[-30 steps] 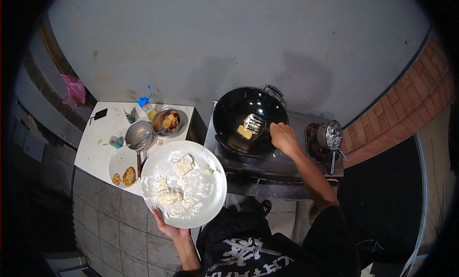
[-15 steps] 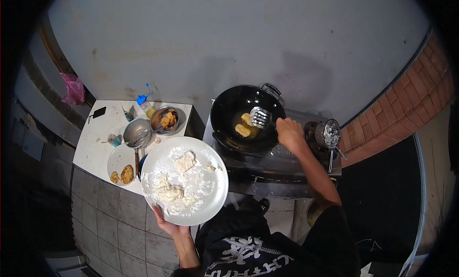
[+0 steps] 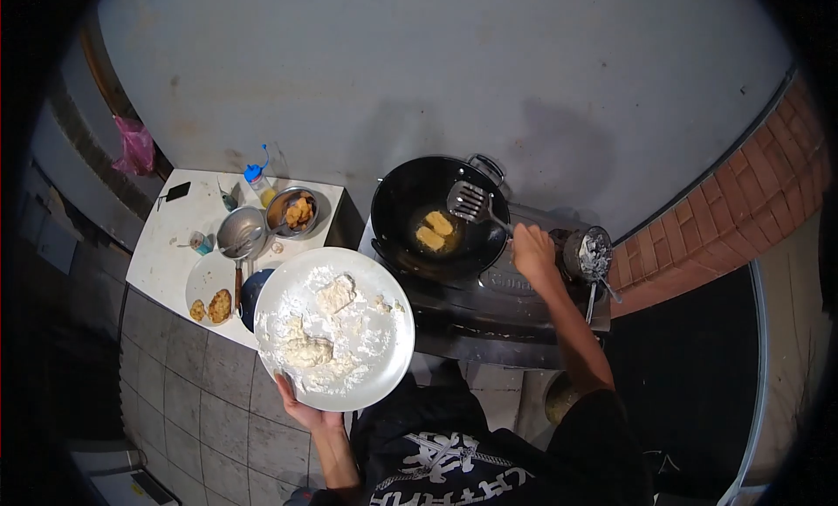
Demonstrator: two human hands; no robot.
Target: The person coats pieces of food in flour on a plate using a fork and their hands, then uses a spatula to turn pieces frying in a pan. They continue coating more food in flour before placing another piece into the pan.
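My left hand (image 3: 301, 409) holds a round white plate (image 3: 384, 366) from below; flour and two floured pieces (image 3: 336, 293) lie on it. My right hand (image 3: 532, 251) grips the handle of a slotted metal spatula (image 3: 469, 200), whose blade is lifted above the right rim of a black wok (image 3: 401, 200). Two yellow pieces (image 3: 434, 230) fry in oil in the wok, which sits on a steel gas stove (image 3: 489, 305).
A white counter (image 3: 161, 244) at left carries a metal bowl of fried pieces (image 3: 293, 212), an empty metal pan (image 3: 240, 233), a plate with two fried patties (image 3: 212, 307), a squeeze bottle (image 3: 259, 183) and a phone (image 3: 177, 191). A small floury pot (image 3: 591, 252) sits on the right burner. Tiled floor lies below.
The spatula has risen out of the wok and drawn back toward the right rim, leaving two pieces in the oil. The plate stays held in my left hand.
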